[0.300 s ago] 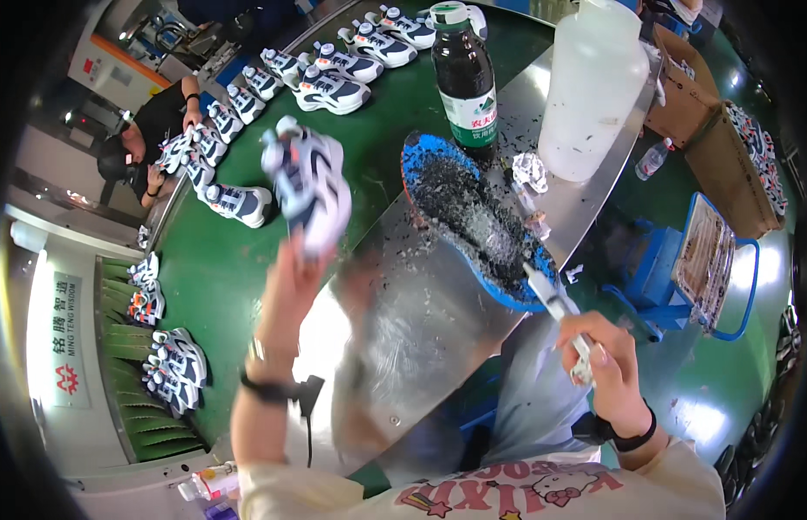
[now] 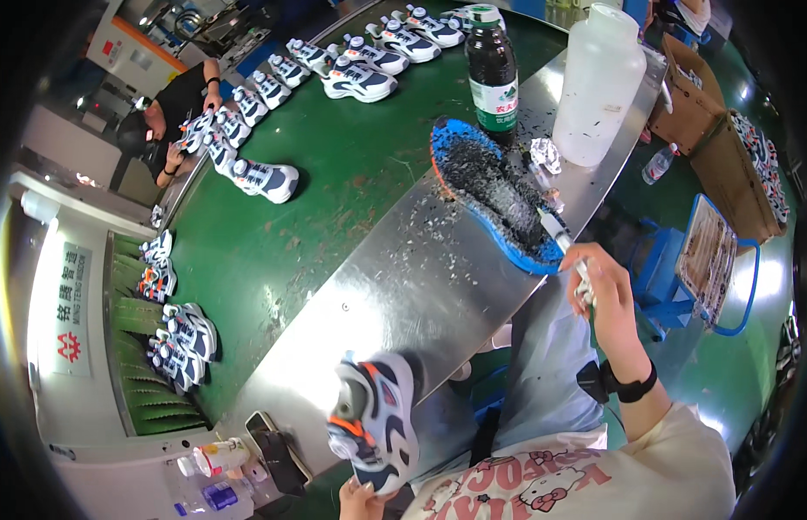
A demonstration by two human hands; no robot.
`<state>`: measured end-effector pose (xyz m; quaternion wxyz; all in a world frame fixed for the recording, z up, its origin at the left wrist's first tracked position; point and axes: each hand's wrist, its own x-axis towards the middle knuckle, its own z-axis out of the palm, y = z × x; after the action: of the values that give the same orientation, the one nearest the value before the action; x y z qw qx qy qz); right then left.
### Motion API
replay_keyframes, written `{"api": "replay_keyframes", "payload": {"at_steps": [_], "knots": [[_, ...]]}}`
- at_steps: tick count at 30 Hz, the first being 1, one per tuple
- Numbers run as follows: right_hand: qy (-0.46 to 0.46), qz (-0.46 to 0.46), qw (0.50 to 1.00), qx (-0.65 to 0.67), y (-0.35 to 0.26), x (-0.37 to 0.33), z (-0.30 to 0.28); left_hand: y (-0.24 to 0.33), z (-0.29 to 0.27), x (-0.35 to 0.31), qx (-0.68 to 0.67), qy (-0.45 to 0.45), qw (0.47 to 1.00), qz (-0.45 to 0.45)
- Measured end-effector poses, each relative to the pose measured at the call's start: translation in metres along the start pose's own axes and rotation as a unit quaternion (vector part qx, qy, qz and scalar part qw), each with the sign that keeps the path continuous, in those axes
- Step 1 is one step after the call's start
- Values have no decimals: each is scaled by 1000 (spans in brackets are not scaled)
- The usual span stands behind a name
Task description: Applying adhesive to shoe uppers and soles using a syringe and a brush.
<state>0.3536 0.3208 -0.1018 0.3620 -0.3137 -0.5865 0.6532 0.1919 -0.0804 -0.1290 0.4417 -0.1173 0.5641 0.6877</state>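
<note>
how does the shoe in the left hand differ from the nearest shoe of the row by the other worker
The held shoe is gripped by the left hand; the row shoe stands on the green surface. The held shoe runs mostly up and down the picture, the row shoe mostly across. The held shoe looks larger, the row shoe smaller. Both are white and dark blue.

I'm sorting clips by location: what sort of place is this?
Probably a shoe factory or workshop: similar sneakers stand along a green surface, a co-worker's hands are among them, and the left hand holds another sneaker.
</note>
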Motion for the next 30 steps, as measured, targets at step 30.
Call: {"api": "replay_keyframes", "payload": {"at_steps": [30], "knots": [[-244,-133,924,263,-40,-45,68,116,190,105,300,-291,658,626]]}}
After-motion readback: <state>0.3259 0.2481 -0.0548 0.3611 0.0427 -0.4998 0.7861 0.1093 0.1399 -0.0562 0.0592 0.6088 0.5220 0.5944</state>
